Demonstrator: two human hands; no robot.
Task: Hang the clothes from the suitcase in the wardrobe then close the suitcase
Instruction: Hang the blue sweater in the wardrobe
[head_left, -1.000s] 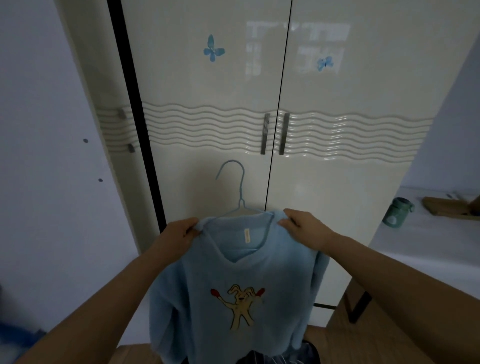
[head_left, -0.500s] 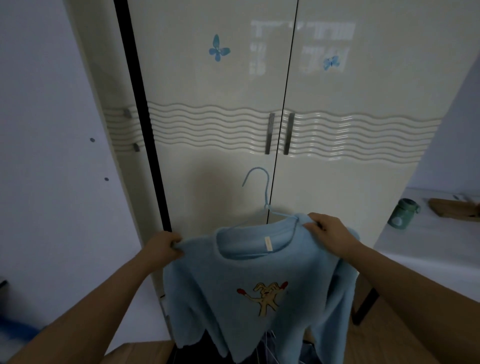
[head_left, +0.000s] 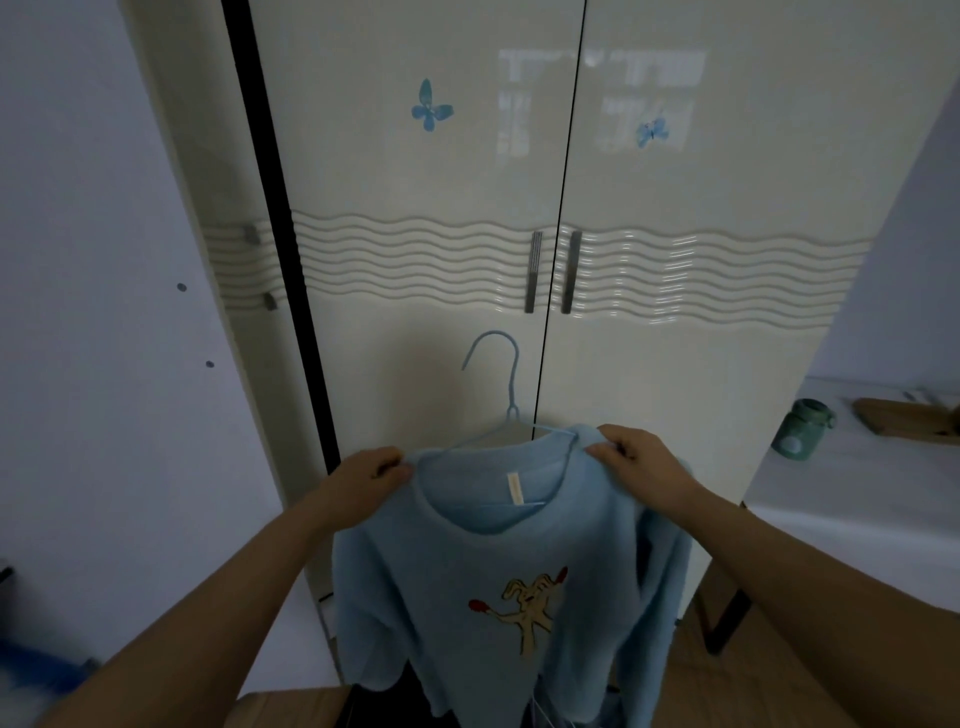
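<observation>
While you held the sweater (head_left: 498, 582) low in the frame's centre, your left hand (head_left: 371, 475) and right hand (head_left: 636, 457) kept pinching its shoulders; hanger (head_left: 506, 400) had swung upright before the closed wardrobe (head_left: 675, 338).

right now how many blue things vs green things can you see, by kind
blue sweater: 1
blue hanger: 1
blue butterfly stickers on the wardrobe doors: 2
green jar on the table: 1
total: 5
</observation>
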